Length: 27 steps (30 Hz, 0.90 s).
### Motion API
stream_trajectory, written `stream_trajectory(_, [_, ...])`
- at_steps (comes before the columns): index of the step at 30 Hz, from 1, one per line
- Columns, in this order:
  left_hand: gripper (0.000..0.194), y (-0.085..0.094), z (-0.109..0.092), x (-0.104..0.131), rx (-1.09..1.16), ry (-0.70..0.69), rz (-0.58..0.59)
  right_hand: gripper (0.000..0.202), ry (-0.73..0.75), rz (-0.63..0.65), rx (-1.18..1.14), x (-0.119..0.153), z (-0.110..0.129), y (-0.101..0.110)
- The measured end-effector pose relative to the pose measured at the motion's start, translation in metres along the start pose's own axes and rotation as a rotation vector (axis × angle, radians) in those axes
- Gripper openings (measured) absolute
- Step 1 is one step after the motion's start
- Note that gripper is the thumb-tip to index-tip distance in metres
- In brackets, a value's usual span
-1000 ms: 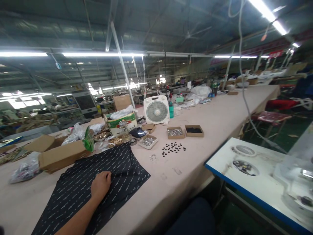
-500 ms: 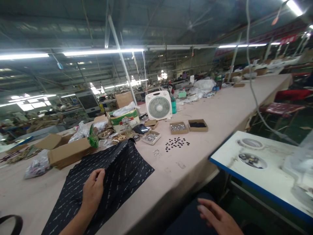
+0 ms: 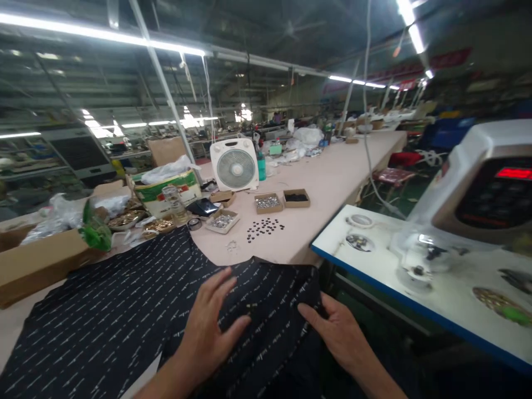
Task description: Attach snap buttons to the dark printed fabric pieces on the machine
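Note:
A dark cloth [image 3: 108, 293] with rows of white dashes spreads over the table's near left and hangs past its front edge. My left hand [image 3: 211, 327] lies over it with fingers spread, nothing gripped. Just beyond the left thumb, a small brass-coloured fitting [image 3: 251, 305] shows on the fabric. At the cloth's right edge my right hand [image 3: 338, 330] pinches the material between thumb and fingers. Small black round pieces [image 3: 266, 228] are scattered on the tabletop behind the cloth, beside a few clear bits [image 3: 231, 245].
A machine with a red display [image 3: 490, 183] stands at right on a white, blue-edged table [image 3: 332, 233]. Farther back are a box fan [image 3: 235, 166], small trays of metal parts [image 3: 268, 204], a box of black pieces [image 3: 296, 198] and a cardboard box [image 3: 45, 269]. A cable hangs down mid-right.
The view has turned right, bringing in the machine. The cloth has been drawn toward the front edge and spread. My left hand has opened; my right hand has come up and gripped the cloth's edge.

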State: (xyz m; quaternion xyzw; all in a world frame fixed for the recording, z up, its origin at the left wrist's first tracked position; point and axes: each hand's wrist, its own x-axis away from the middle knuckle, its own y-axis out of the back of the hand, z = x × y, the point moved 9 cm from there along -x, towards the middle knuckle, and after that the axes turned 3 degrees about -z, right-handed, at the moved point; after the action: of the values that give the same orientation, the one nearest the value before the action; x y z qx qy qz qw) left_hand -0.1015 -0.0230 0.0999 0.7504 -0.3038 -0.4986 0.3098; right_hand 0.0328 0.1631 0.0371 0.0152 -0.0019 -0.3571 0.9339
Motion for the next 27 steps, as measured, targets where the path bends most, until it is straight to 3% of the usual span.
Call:
stream_trajectory(2, [0.071,-0.007,0.016,-0.03,-0.028,0.013,0.017,0.038,-0.024,-0.037,0.019,0.018,-0.009,0.03])
stream_trajectory(3, [0.083,-0.021,0.023,-0.045,-0.013,0.006,0.076,0.037,-0.035,-0.051,0.026,0.027,-0.013,0.041])
stream_trajectory(6, [0.102,-0.083,0.027,-0.078,0.118,-0.06,0.356,0.034,-0.062,-0.066,0.038,0.054,-0.02,0.061])
stream_trajectory(9, [0.112,-0.14,0.001,-0.097,0.272,-0.138,0.591,0.033,-0.077,-0.043,-0.005,0.075,-0.017,0.066])
stream_trajectory(11, [0.113,-0.163,-0.031,-0.106,0.374,-0.226,0.693,0.034,-0.088,-0.015,-0.11,0.086,-0.012,0.064])
stream_trajectory(16, [0.103,-0.178,-0.124,-0.111,0.654,-0.528,0.846,0.045,-0.17,0.017,-0.439,0.112,-0.008,0.055])
stream_trajectory(19, [0.073,-0.192,-0.147,-0.101,0.785,-0.483,1.03,0.059,-0.238,-0.112,-0.585,0.129,-0.016,0.062])
stream_trajectory(22, [0.031,-0.206,-0.143,-0.091,0.91,-0.243,1.179,0.068,-0.301,-0.191,-0.615,0.14,-0.027,0.075])
stream_trajectory(25, [0.023,-0.206,-0.117,-0.103,0.97,0.037,1.059,0.06,-0.368,-0.302,-0.317,0.139,-0.04,0.106])
stream_trajectory(27, [0.022,-0.194,-0.101,-0.121,0.912,0.111,0.931,0.051,-0.365,-0.439,0.023,0.134,-0.041,0.134])
